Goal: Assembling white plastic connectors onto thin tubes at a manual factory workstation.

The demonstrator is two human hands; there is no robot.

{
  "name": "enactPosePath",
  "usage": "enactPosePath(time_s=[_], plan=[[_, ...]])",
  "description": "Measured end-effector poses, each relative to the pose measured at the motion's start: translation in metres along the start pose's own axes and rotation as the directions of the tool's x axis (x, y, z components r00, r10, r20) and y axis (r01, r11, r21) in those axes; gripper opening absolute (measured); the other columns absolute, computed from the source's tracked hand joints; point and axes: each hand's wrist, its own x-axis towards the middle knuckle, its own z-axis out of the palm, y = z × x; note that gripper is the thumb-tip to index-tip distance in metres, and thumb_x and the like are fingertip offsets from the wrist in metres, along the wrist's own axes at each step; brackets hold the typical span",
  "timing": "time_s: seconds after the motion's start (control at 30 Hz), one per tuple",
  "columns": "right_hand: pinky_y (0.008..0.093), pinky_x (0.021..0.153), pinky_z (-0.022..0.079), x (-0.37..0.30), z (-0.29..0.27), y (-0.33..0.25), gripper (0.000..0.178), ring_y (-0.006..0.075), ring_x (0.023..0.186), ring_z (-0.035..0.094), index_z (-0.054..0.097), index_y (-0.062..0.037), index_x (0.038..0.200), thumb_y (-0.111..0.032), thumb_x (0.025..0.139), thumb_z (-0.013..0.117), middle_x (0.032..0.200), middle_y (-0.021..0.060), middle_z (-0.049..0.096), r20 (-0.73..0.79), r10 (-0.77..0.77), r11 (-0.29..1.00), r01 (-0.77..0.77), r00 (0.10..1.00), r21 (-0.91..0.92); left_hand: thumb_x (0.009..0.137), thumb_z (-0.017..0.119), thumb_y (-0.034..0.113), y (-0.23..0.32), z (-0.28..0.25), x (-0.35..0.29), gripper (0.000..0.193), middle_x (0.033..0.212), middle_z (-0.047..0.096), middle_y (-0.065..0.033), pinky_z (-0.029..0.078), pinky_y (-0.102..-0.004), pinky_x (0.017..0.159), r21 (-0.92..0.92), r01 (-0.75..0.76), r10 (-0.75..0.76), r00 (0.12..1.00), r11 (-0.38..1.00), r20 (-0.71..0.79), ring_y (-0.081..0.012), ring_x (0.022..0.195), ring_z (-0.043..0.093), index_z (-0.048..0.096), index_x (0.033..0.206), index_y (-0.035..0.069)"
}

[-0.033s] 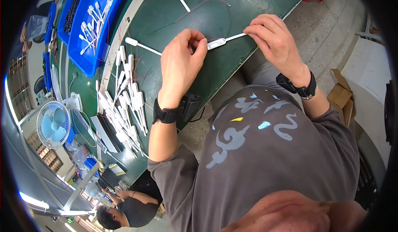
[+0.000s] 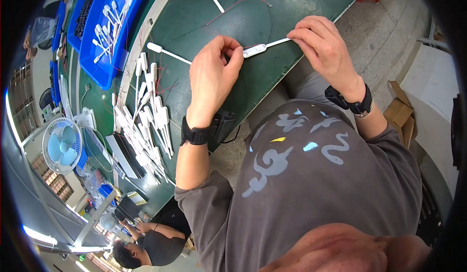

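Observation:
A white plastic stick (image 2: pixel 255 50) with a wide, hollowed end stretches between my hands above the green table (image 2: pixel 194 14). My left hand (image 2: pixel 212 72) is closed at its wide end, thumb against the fingers; a bit of red wire shows there. The thin shaft's far tip is pinched in my right hand (image 2: pixel 323 48). Beside my left hand lies another white stick (image 2: pixel 168 53), its lower end hidden behind that hand. A red and black wire (image 2: pixel 233 4) curves across the table beyond my hands.
To the left lies a heap of white sticks (image 2: pixel 148 121) with thin wires. Behind it, a blue bin (image 2: pixel 104 80) holds more white pieces. A small fan (image 2: pixel 62 145) stands farther left. A co-worker (image 2: pixel 160 243) sits at lower left. The table edge runs close to my body.

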Motion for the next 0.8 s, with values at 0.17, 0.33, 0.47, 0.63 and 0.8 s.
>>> enactPosePath(time_s=[0.17, 0.33, 0.47, 0.63, 0.8], plan=[[0.0424, 0.091, 0.051, 0.005, 0.004, -0.015, 0.025, 0.0285, 0.102, 0.062, 0.071, -0.0042, 0.103, 0.001, 0.079, 0.073, 0.104, 0.0077, 0.065, -0.103, -0.103, 0.993, 0.097, 0.989, -0.066, 0.087, 0.068, 0.018, -0.007, 0.005, -0.007, 0.013, 0.078, 0.067, -0.0059, 0.049, -0.0373, 0.064, -0.038, 0.003, -0.005, 0.997, 0.999, -0.073, -0.0230, 0.070, 0.061, 0.068, 0.090, 0.006], [0.0432, 0.092, 0.051, 0.005, 0.025, -0.036, 0.028, 0.0285, 0.102, 0.062, 0.072, -0.0046, 0.105, 0.000, 0.077, 0.075, 0.103, 0.0073, 0.066, -0.104, -0.127, 0.987, 0.136, 0.986, 0.088, 0.086, 0.068, 0.016, -0.008, 0.009, -0.009, 0.011, 0.078, 0.066, -0.0058, 0.048, -0.0374, 0.065, -0.071, -0.012, 0.005, 0.995, 0.997, -0.100, -0.0233, 0.070, 0.061, 0.068, 0.089, 0.006], [0.0420, 0.091, 0.051, 0.004, 0.038, -0.032, 0.027, 0.0280, 0.100, 0.063, 0.072, -0.0047, 0.103, 0.000, 0.077, 0.076, 0.101, 0.0066, 0.066, -0.084, -0.119, 0.990, 0.124, 0.989, 0.062, 0.086, 0.068, 0.015, -0.012, 0.009, -0.013, 0.009, 0.079, 0.066, -0.0057, 0.049, -0.0377, 0.066, -0.065, -0.060, 0.051, 0.991, 0.996, -0.121, -0.0237, 0.072, 0.060, 0.067, 0.088, 0.006], [0.0402, 0.089, 0.052, 0.003, 0.040, -0.027, 0.024, 0.0270, 0.096, 0.064, 0.072, -0.0045, 0.100, 0.000, 0.077, 0.076, 0.098, 0.0057, 0.067, -0.070, -0.118, 0.990, 0.123, 0.991, 0.072, 0.085, 0.069, 0.014, -0.013, 0.009, -0.017, 0.009, 0.082, 0.066, -0.0058, 0.049, -0.0387, 0.068, -0.064, -0.093, 0.085, 0.990, 0.994, -0.115, -0.0251, 0.075, 0.061, 0.067, 0.087, 0.006], [0.0398, 0.088, 0.052, 0.005, 0.042, -0.029, 0.022, 0.0270, 0.094, 0.063, 0.072, -0.0040, 0.098, 0.000, 0.077, 0.076, 0.096, 0.0061, 0.066, -0.069, -0.110, 0.989, 0.116, 0.992, 0.087, 0.084, 0.070, 0.014, -0.015, 0.010, -0.023, 0.009, 0.082, 0.065, -0.0063, 0.049, -0.0397, 0.068, -0.020, -0.116, 0.112, 0.985, 0.993, -0.133, -0.0266, 0.076, 0.062, 0.067, 0.086, 0.005]])
